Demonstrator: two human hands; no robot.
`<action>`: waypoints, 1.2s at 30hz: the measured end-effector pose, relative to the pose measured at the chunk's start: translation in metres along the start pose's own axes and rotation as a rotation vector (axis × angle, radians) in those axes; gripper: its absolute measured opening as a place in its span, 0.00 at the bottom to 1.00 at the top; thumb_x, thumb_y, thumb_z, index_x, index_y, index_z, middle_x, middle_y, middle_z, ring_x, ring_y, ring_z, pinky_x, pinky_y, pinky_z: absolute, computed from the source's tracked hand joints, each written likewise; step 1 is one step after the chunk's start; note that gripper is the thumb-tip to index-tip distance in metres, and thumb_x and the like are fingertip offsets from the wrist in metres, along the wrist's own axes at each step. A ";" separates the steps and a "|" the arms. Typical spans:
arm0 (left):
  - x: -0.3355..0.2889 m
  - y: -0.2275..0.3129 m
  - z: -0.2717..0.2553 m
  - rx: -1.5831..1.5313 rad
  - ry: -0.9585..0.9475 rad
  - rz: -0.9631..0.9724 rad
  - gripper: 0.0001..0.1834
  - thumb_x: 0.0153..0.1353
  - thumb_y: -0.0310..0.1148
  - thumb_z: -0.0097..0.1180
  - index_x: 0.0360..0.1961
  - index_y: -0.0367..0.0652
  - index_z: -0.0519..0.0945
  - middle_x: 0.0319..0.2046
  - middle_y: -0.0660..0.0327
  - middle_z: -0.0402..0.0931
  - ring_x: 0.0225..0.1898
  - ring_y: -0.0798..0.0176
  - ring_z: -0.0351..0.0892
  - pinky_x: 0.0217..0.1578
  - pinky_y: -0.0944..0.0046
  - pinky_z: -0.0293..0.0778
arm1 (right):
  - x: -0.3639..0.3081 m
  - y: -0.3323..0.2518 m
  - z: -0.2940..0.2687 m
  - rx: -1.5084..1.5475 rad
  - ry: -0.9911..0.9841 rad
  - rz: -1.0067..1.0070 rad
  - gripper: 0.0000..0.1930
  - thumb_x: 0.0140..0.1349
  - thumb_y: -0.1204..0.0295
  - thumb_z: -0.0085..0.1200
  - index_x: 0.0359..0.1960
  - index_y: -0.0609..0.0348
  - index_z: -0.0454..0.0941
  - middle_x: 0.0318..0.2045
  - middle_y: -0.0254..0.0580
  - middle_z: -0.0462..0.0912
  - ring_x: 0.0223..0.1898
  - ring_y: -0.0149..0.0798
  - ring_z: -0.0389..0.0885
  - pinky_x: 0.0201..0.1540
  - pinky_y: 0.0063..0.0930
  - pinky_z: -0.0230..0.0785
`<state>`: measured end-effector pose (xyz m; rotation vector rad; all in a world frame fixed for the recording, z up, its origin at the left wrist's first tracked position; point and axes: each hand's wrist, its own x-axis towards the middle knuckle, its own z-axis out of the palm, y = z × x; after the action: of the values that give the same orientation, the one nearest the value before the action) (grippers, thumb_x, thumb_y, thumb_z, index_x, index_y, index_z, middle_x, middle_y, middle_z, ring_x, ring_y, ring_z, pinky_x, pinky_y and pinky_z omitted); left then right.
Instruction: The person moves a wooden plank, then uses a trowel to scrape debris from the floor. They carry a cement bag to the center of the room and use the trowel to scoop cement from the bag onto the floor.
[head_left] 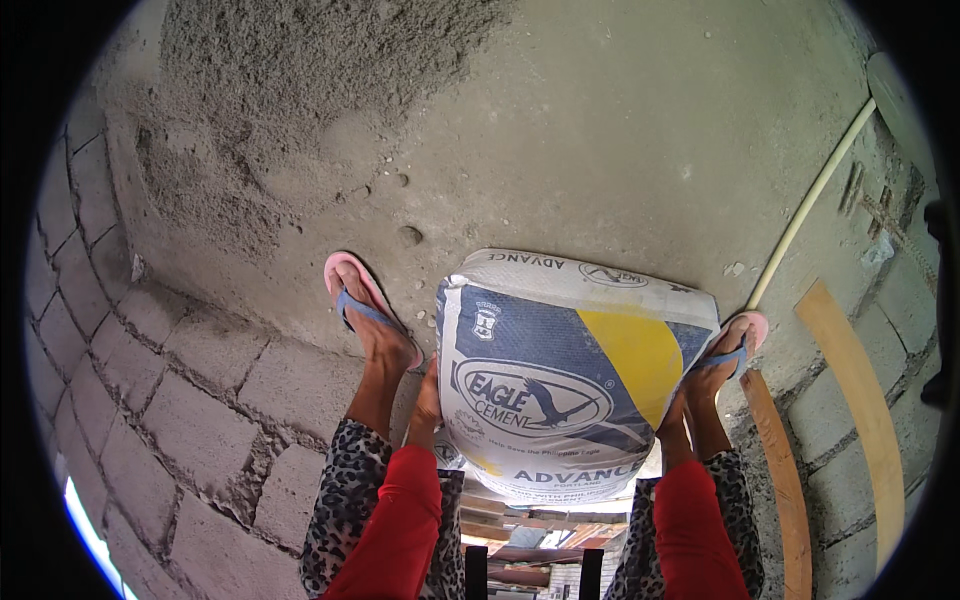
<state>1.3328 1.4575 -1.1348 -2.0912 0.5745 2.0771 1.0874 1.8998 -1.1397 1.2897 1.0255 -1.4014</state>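
Note:
A large, full cement bag point(560, 350), white with blue and yellow panels, stands between my feet with its broad printed face toward me. My left hand point(428, 395) grips its left side, fingers partly hidden behind the edge. Against the right side presses my right hand point(676, 412), its fingers largely out of sight around the bag. Both forearms are in red sleeves. Whether the bag's bottom rests fully on the ground cannot be made out.
Grey sand or gravel point(320, 70) is heaped at the far left. A hollow-block wall point(200, 420) rises on the left. On the right are a pale pipe point(815, 200), wooden strips point(855, 390) and more blocks. My feet in pink-soled flip-flops point(372, 282) flank the bag.

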 end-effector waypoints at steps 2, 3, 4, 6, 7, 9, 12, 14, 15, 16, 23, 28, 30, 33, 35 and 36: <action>0.025 0.062 0.009 0.127 0.153 0.199 0.40 0.69 0.62 0.40 0.68 0.37 0.63 0.65 0.53 0.65 0.65 0.53 0.63 0.64 0.61 0.60 | 0.010 0.001 -0.001 0.034 0.129 -0.245 0.33 0.74 0.44 0.28 0.69 0.54 0.61 0.61 0.41 0.72 0.59 0.42 0.73 0.61 0.38 0.67; 0.029 0.085 0.018 0.220 0.271 0.311 0.40 0.69 0.61 0.40 0.67 0.36 0.63 0.65 0.52 0.65 0.65 0.53 0.63 0.65 0.60 0.60 | 0.008 0.002 0.000 -0.019 0.118 -0.261 0.33 0.74 0.44 0.28 0.68 0.54 0.61 0.61 0.41 0.72 0.59 0.42 0.73 0.61 0.38 0.67; 0.030 0.110 0.022 0.302 0.387 0.404 0.40 0.69 0.61 0.40 0.67 0.35 0.63 0.64 0.52 0.65 0.65 0.52 0.63 0.65 0.60 0.59 | 0.011 0.002 0.006 -0.038 0.126 -0.237 0.32 0.74 0.44 0.29 0.68 0.54 0.62 0.61 0.41 0.72 0.59 0.42 0.73 0.61 0.38 0.67; 0.024 0.136 0.031 0.411 0.546 0.496 0.40 0.69 0.59 0.41 0.67 0.34 0.63 0.64 0.51 0.66 0.65 0.51 0.63 0.65 0.60 0.59 | 0.005 0.003 0.020 -0.046 0.189 -0.196 0.32 0.74 0.45 0.29 0.68 0.54 0.62 0.61 0.41 0.72 0.58 0.42 0.73 0.61 0.38 0.67; 0.024 0.145 0.033 0.443 0.594 0.514 0.40 0.69 0.59 0.41 0.67 0.33 0.62 0.63 0.50 0.66 0.64 0.51 0.63 0.65 0.60 0.59 | -0.001 0.003 0.028 -0.049 0.220 -0.182 0.32 0.74 0.45 0.29 0.68 0.54 0.62 0.61 0.41 0.73 0.58 0.42 0.73 0.61 0.38 0.67; 0.031 0.159 0.035 0.479 0.658 0.526 0.39 0.70 0.58 0.41 0.66 0.32 0.62 0.63 0.50 0.66 0.64 0.50 0.64 0.65 0.59 0.59 | -0.014 0.003 0.048 -0.058 0.268 -0.166 0.32 0.74 0.45 0.30 0.67 0.55 0.63 0.60 0.41 0.73 0.58 0.42 0.73 0.61 0.38 0.67; 0.036 0.164 0.031 0.515 0.729 0.535 0.39 0.70 0.56 0.42 0.66 0.30 0.62 0.62 0.48 0.67 0.64 0.49 0.64 0.65 0.59 0.58 | -0.036 -0.003 0.082 -0.087 0.315 -0.158 0.31 0.74 0.46 0.31 0.67 0.55 0.63 0.60 0.41 0.73 0.58 0.41 0.73 0.61 0.37 0.66; 0.023 0.157 0.029 0.536 0.743 0.620 0.38 0.70 0.55 0.42 0.66 0.29 0.62 0.61 0.47 0.67 0.64 0.48 0.64 0.65 0.59 0.58 | -0.048 -0.008 0.111 -0.101 0.321 -0.171 0.31 0.74 0.46 0.31 0.66 0.55 0.64 0.60 0.41 0.73 0.58 0.41 0.73 0.61 0.37 0.66; 0.007 0.147 0.027 0.432 0.682 0.470 0.36 0.68 0.53 0.42 0.63 0.31 0.65 0.59 0.49 0.69 0.62 0.49 0.65 0.64 0.59 0.59 | -0.055 -0.012 0.126 -0.113 0.322 -0.185 0.31 0.74 0.46 0.31 0.66 0.56 0.64 0.60 0.41 0.73 0.58 0.41 0.73 0.61 0.37 0.66; -0.022 0.132 0.027 0.305 0.542 0.450 0.33 0.66 0.51 0.41 0.61 0.34 0.68 0.58 0.51 0.71 0.60 0.51 0.67 0.63 0.59 0.60 | -0.061 -0.016 0.144 -0.127 0.307 -0.204 0.30 0.74 0.47 0.32 0.66 0.56 0.64 0.60 0.41 0.73 0.58 0.41 0.73 0.61 0.37 0.66; -0.195 0.166 0.035 -0.529 -0.057 0.283 0.28 0.62 0.51 0.41 0.52 0.44 0.79 0.48 0.57 0.81 0.46 0.53 0.80 0.52 0.56 0.74 | -0.178 -0.039 0.309 -0.215 0.243 -0.326 0.29 0.74 0.48 0.33 0.65 0.57 0.66 0.59 0.42 0.74 0.58 0.41 0.73 0.62 0.36 0.65; -0.313 0.334 0.023 -1.190 -0.296 0.527 0.25 0.64 0.44 0.42 0.56 0.40 0.75 0.53 0.58 0.77 0.53 0.57 0.76 0.57 0.59 0.69 | -0.285 -0.062 0.532 -0.273 0.111 -0.477 0.29 0.74 0.49 0.35 0.64 0.58 0.67 0.58 0.42 0.75 0.58 0.41 0.73 0.62 0.36 0.64; -0.340 0.406 0.013 -1.111 -0.264 0.646 0.30 0.69 0.51 0.40 0.61 0.41 0.71 0.59 0.57 0.72 0.57 0.56 0.73 0.59 0.58 0.68 | -0.319 -0.083 0.665 -0.267 -0.028 -0.592 0.28 0.74 0.50 0.35 0.64 0.58 0.67 0.58 0.42 0.75 0.58 0.41 0.73 0.62 0.35 0.64; -0.329 0.542 0.008 -1.232 -0.108 0.662 0.31 0.70 0.54 0.38 0.62 0.41 0.70 0.59 0.57 0.72 0.58 0.55 0.72 0.60 0.57 0.67 | -0.354 -0.117 0.880 -0.244 -0.368 -0.754 0.28 0.74 0.50 0.36 0.63 0.59 0.68 0.58 0.42 0.75 0.57 0.40 0.73 0.62 0.35 0.64; -0.307 0.647 0.004 -1.219 0.075 0.684 0.33 0.70 0.56 0.37 0.63 0.41 0.70 0.59 0.57 0.72 0.59 0.55 0.72 0.61 0.56 0.66 | -0.369 -0.125 1.002 -0.801 -0.259 -0.912 0.26 0.74 0.52 0.37 0.60 0.59 0.72 0.56 0.42 0.76 0.57 0.40 0.74 0.62 0.34 0.63; -0.299 0.695 0.007 -1.124 0.151 0.736 0.33 0.71 0.57 0.36 0.64 0.41 0.69 0.60 0.57 0.72 0.59 0.55 0.72 0.61 0.56 0.66 | -0.376 -0.125 1.050 -0.946 -0.464 -1.039 0.26 0.73 0.52 0.38 0.57 0.62 0.74 0.55 0.48 0.77 0.57 0.45 0.74 0.62 0.34 0.62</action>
<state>1.0836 0.8730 -0.7244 -2.9163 0.1639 3.1827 0.7478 0.9403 -0.6667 -0.3368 1.7914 -1.4622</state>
